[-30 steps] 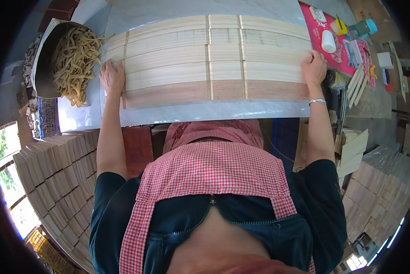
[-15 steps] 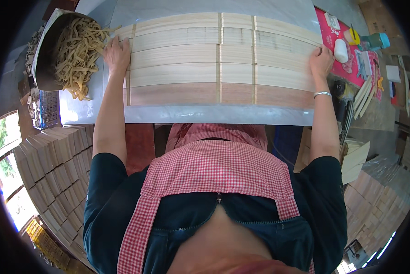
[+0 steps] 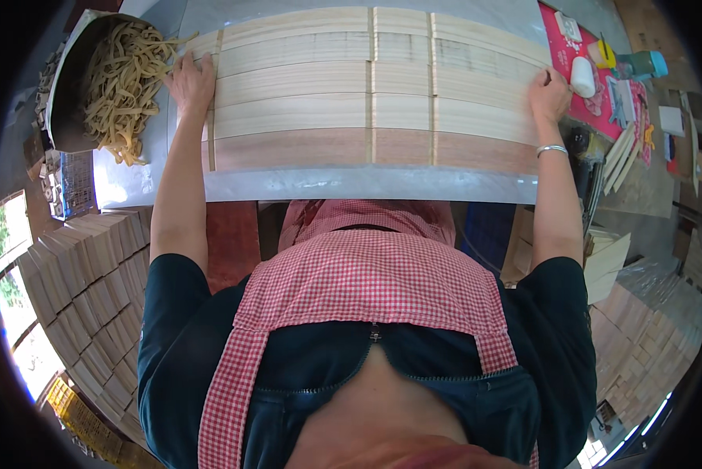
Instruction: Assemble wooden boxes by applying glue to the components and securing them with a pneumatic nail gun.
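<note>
Five pale wooden boards [image 3: 296,80] lie edge to edge in front of me, the nearest one more reddish. Narrow grooves cross them, two near the middle and one near the left end. My left hand [image 3: 191,84] is open, its fingers stretched over the left ends of the farther boards. At the opposite ends, my right hand [image 3: 549,95] is closed, fingers curled in against the boards' edge. What its fingertips hold, if anything, is hidden.
A grey table [image 3: 320,185] carries the boards. At far left, a tipped container [image 3: 71,94] spills tan strips [image 3: 128,86]. On the right, a pink mat [image 3: 556,39] holds a white bottle [image 3: 582,76] and a teal-lidded jar [image 3: 640,66]. Wood stacks [image 3: 85,289] flank me.
The boards, table and surroundings sit slightly higher and further left in the picture. Both hands stay at the board ends; the left fingers look a little more spread.
</note>
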### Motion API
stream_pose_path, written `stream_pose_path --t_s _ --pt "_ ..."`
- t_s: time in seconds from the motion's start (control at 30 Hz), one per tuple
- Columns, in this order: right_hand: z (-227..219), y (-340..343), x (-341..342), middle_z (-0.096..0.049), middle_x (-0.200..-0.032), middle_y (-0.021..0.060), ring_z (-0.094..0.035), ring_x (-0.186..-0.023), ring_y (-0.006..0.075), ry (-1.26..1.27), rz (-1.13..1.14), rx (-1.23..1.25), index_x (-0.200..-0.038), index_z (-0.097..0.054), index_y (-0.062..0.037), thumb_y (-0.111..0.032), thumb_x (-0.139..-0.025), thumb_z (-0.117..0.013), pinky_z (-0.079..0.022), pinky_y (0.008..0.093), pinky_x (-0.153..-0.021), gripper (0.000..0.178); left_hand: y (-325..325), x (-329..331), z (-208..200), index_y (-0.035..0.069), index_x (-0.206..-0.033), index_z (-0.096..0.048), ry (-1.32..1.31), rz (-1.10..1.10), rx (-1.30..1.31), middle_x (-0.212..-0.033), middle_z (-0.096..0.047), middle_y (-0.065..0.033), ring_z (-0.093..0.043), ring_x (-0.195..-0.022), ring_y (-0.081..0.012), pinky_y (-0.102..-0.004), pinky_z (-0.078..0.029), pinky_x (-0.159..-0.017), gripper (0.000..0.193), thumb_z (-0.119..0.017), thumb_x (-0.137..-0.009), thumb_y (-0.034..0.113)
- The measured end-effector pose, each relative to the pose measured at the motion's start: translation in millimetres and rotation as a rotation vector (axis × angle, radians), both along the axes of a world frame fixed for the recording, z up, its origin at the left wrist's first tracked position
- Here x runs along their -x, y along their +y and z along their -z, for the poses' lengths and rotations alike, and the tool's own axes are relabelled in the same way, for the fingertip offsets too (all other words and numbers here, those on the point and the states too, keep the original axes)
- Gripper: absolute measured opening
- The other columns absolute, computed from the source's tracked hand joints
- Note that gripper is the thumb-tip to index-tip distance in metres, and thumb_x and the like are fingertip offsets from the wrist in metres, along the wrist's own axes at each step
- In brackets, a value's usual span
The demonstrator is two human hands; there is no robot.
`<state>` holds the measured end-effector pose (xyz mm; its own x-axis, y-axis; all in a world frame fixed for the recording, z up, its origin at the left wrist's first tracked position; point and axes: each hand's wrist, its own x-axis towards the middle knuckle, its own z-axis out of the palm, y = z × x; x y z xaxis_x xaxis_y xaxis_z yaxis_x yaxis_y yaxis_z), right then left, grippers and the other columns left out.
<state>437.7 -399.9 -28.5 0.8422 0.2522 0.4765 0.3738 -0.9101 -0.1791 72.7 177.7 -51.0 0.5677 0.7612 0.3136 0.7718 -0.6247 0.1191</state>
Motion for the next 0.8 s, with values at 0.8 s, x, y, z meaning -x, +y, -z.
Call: stream_pose_path --t_s 0.8 --pt "8 -6 -10 -0.07 -0.111 0.0166 -0.062 -0.103 0.039 0.047 0.05 -0.076 -0.109 -0.073 -0.01 -0.026 -0.09 -0.06 -0.05 0.0467 -0.093 0.028 -4 2 -1 0.007 -0.132 -0.064 -0.129 0.004 0.03 -0.134 -0.061 -0.0171 -0.052 -0.122 -0.0368 -0.0431 -0.039 -0.105 0.054 -0.053 -0.096 0.046"
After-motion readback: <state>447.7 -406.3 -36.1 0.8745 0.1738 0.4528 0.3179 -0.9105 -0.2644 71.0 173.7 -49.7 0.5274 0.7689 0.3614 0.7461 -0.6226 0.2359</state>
